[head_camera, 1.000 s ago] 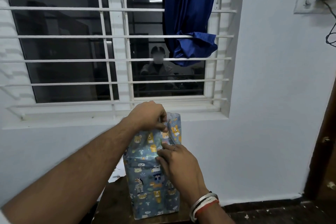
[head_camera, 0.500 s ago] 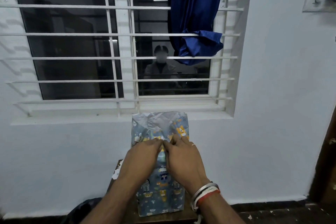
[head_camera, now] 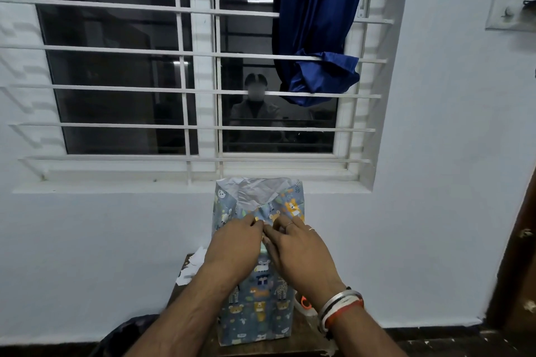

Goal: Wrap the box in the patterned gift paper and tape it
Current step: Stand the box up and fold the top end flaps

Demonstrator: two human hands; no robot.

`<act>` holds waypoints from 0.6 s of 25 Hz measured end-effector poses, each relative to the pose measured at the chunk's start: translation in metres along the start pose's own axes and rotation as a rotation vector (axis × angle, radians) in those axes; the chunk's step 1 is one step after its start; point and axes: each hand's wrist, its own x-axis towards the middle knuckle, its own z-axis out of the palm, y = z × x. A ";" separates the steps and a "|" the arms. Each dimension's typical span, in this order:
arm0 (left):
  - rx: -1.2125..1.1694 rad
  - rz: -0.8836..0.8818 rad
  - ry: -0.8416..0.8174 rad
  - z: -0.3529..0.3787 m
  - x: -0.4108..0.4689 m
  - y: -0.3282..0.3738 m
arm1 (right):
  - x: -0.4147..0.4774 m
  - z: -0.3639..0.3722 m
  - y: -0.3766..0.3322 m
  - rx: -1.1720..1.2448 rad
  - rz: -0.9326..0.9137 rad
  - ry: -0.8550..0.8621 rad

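Your hands press the paper against the standing box.
The box stands upright on the small dark table under the window, sleeved in paper. The sleeve's top end gapes open with its white inside showing, and the box itself is hidden within. Your left hand and right hand lie side by side on the near face, fingers nearly straight, tips meeting at the fold, gripping nothing. White scraps lie at the table's left edge.
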 end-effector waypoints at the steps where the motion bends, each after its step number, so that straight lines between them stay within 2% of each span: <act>1: 0.004 -0.008 -0.015 -0.002 0.000 0.000 | 0.001 -0.002 0.001 0.052 0.007 -0.035; 3: 0.006 -0.021 -0.042 -0.004 0.002 -0.001 | 0.003 -0.004 0.003 0.205 0.044 -0.098; 7: 0.035 -0.015 -0.095 -0.007 0.008 0.001 | 0.003 -0.007 0.014 0.480 0.128 -0.105; 9: 0.070 -0.011 -0.116 -0.009 0.010 0.003 | -0.004 -0.007 0.016 0.676 0.258 -0.003; 11: 0.099 -0.010 -0.129 -0.010 0.010 0.006 | -0.011 -0.002 0.015 0.744 0.463 0.196; 12: 0.115 -0.008 -0.131 -0.011 0.010 0.006 | -0.012 0.001 0.014 0.763 0.581 0.241; 14: 0.131 0.000 -0.130 -0.010 0.009 0.006 | -0.006 0.001 0.018 0.926 0.760 0.121; 15: 0.130 0.007 -0.134 -0.010 0.009 0.006 | -0.003 0.002 0.024 1.046 0.777 0.037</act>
